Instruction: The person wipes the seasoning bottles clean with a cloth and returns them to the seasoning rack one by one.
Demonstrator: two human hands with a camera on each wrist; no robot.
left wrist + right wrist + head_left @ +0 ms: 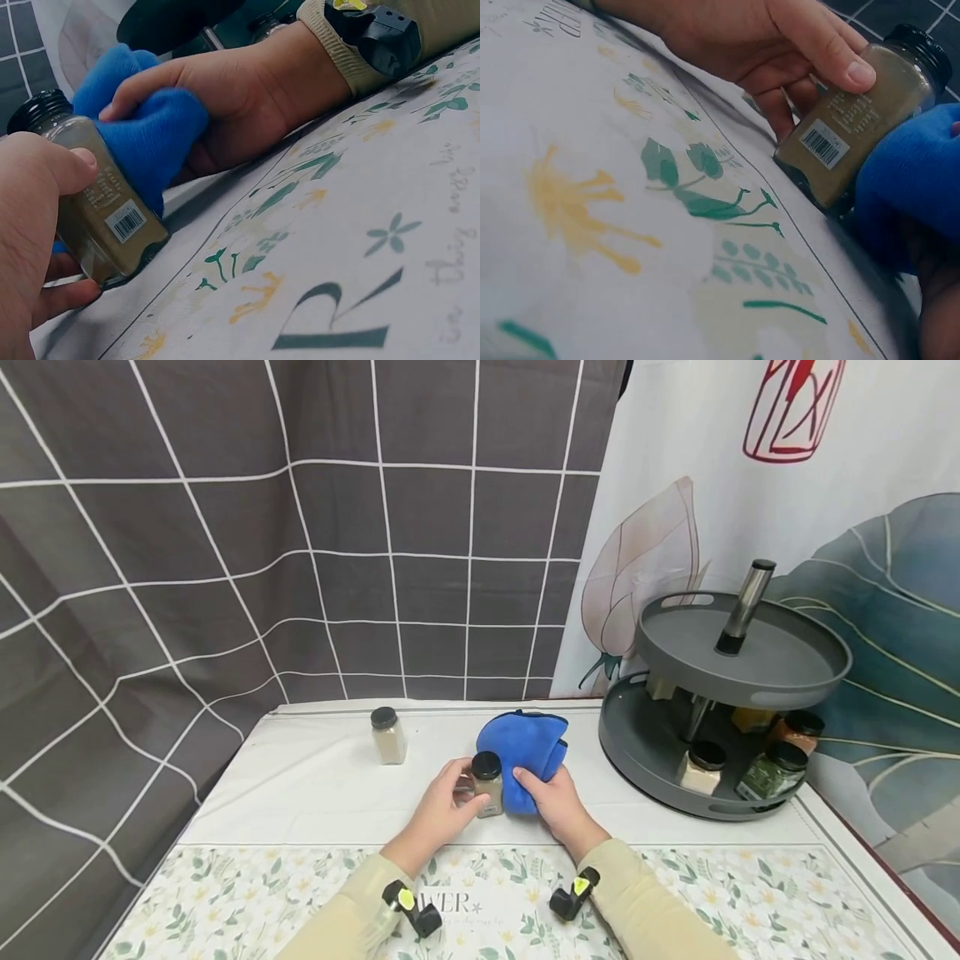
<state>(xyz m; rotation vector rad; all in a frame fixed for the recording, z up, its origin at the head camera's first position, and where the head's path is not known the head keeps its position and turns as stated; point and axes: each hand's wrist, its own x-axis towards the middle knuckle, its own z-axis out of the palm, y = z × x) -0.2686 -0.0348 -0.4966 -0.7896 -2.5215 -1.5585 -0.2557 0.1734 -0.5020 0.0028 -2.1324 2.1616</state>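
My left hand (444, 808) grips a glass spice jar (488, 787) with a black lid and brownish powder inside, thumb on one side and fingers on the other. A barcode label shows on the jar (112, 202) in the left wrist view. Just right of it, my right hand (558, 806) pinches a folded blue cloth (517, 747), thumb on top. The cloth (911, 176) lies against the jar's side in the right wrist view. The right hand's fingers are mostly hidden behind the cloth.
Another black-lidded spice jar (389, 739) stands at the back left of the table. On the right is a grey two-tier turntable (637, 752) with several jars on its lower tier, among them a green-filled jar (772, 772). A floral mat (262, 893) covers the table's front.
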